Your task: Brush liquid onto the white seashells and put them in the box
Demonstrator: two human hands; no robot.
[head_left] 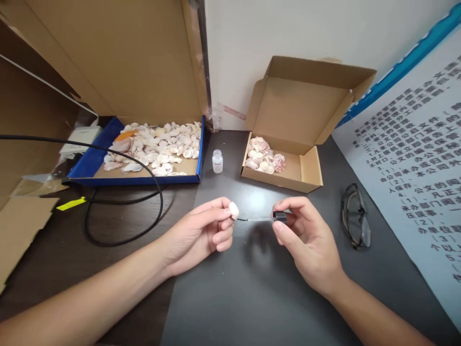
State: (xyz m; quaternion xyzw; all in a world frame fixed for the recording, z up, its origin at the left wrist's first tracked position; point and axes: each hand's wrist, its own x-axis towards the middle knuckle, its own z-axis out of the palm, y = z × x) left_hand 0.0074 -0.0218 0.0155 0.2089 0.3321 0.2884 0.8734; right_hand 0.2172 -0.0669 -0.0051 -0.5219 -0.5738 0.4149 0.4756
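Between the thumb and fingers of my left hand is a small white ribbed seashell, held above the dark table. My right hand pinches the black cap of a thin clear brush applicator. Its dark tip points left and lies at or just beside the shell's lower edge; I cannot tell if they touch. Behind my hands stands a small uncapped glass bottle with a label. A small open cardboard box, back right, holds several white and reddish shells.
A blue-edged box full of pale shells stands back left with its lid raised. A black cable loops in front of it. Glasses lie at the right beside a printed sheet. Cardboard is at the far left.
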